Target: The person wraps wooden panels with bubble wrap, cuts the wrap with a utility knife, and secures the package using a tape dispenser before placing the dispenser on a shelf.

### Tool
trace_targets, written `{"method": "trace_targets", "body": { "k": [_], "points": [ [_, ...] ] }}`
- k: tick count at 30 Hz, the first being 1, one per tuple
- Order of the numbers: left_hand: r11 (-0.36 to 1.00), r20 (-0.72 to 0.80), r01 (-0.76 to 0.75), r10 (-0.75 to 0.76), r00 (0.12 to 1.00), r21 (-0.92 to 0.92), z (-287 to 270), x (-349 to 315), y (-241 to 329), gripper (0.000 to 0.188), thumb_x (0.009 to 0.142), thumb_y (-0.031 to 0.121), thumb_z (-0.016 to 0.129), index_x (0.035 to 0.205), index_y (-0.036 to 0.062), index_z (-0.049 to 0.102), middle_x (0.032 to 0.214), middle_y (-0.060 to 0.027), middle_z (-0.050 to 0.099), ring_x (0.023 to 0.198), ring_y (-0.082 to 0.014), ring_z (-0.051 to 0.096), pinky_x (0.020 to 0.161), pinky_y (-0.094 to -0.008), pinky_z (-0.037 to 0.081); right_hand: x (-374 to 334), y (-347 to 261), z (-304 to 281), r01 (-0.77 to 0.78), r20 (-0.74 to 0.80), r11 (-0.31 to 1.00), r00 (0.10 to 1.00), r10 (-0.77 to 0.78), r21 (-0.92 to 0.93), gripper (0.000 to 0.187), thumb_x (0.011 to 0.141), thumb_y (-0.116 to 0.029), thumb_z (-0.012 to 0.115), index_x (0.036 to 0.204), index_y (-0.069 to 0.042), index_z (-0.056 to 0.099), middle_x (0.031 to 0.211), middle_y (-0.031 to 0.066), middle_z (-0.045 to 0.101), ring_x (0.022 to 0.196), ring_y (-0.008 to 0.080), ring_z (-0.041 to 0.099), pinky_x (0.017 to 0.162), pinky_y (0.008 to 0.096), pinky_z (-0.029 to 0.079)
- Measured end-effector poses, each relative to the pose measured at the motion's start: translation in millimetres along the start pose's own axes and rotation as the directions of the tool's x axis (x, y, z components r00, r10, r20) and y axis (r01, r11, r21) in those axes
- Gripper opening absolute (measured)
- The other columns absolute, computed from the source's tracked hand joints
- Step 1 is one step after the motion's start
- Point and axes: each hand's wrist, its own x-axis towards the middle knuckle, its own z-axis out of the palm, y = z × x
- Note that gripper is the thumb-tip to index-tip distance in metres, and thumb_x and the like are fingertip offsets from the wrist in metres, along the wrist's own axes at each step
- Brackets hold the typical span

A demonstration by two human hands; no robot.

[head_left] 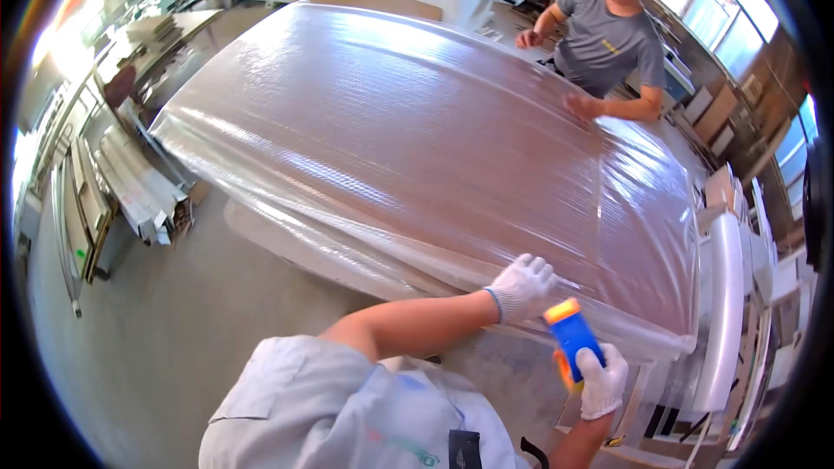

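One blue tool [572, 333] (orange-tipped).

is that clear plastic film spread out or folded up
Spread out: the clear plastic film lies broad and mostly flat, with wrinkles near the left hand.

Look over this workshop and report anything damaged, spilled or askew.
No spill or clear damage stands out. The one untidy spot is the clear plastic sheet: near the left hand, its near edge is rumpled and hangs in loose folds, unlike the smoother middle. The right hand grips a blue-and-orange tool.
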Motion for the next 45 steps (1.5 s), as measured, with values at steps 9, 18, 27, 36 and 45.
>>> {"method": "trace_targets", "body": {
  "k": [9,18,27,36,45],
  "points": [
    [0.857,-0.315,0.454,-0.372,0.873,0.246,-157.7,-339.2,-265.9,0.044,0.074,0.044,0.083,0.101,0.0124,0.070,0.110,-0.0087,0.064,0.114,-0.0314,0.061,0.100,-0.0493,0.046,54.9,-103.4,244.0,0.403,0.027,0.874,0.911,-0.412,-0.271,0.034,0.094,-0.032,0.076,0.106,0.000,0.070,0.091,0.0197,0.068,0.087,0.0332,0.067,0.082,0.0453,0.053],
    [0.937,-0.156,0.314,-0.291,0.944,0.152,-196.5,-415.7,-363.5,0.037,0.075,0.024,0.084,0.106,0.0106,0.070,0.110,-0.0079,0.068,0.114,-0.0303,0.065,0.101,-0.0486,0.051,84.3,-194.2,454.4,0.701,0.180,0.335,0.551,-0.815,-0.629,0.048,0.087,-0.040,0.086,0.116,-0.005,0.070,0.113,0.0179,0.075,0.109,0.0403,0.068,0.105,0.0527,0.047],
    [0.940,-0.023,0.328,-0.331,0.943,-0.097,-227.2,-412.6,-393.0,0.015,0.083,0.019,0.077,0.094,0.0112,0.072,0.091,-0.0080,0.074,0.093,-0.0314,0.072,0.092,-0.0459,0.055,27.4,-183.0,496.7,0.904,0.655,0.288,0.427,-0.624,-0.315,0.012,0.086,-0.020,0.078,0.092,-0.013,0.069,0.108,0.0087,0.073,0.106,0.0336,0.069,0.097,0.0495,0.052],
    [0.971,-0.327,0.217,-0.175,0.929,0.098,-249.6,-371.6,-421.1,0.007,0.086,0.020,0.077,0.085,0.0167,0.070,0.093,-0.0024,0.064,0.092,-0.0286,0.064,0.091,-0.0477,0.047,58.0,-187.1,507.6,0.810,0.521,0.500,0.582,-0.624,-0.306,0.009,0.088,-0.015,0.077,0.093,-0.016,0.070,0.089,0.0078,0.072,0.084,0.0326,0.072,0.075,0.0483,0.057],
    [0.998,-0.073,0.025,-0.028,0.997,-0.050,-260.3,-348.7,-474.2,0.019,0.091,0.031,0.073,0.082,0.0138,0.071,0.083,-0.0086,0.069,0.086,-0.0313,0.068,0.084,-0.0495,0.049,116.5,-211.8,500.3,0.222,-0.186,0.521,0.762,-0.620,-0.824,0.068,0.082,-0.037,0.090,0.136,-0.006,0.062,0.133,0.0198,0.069,0.120,0.0397,0.065,0.105,0.0527,0.049]
  ]
}}
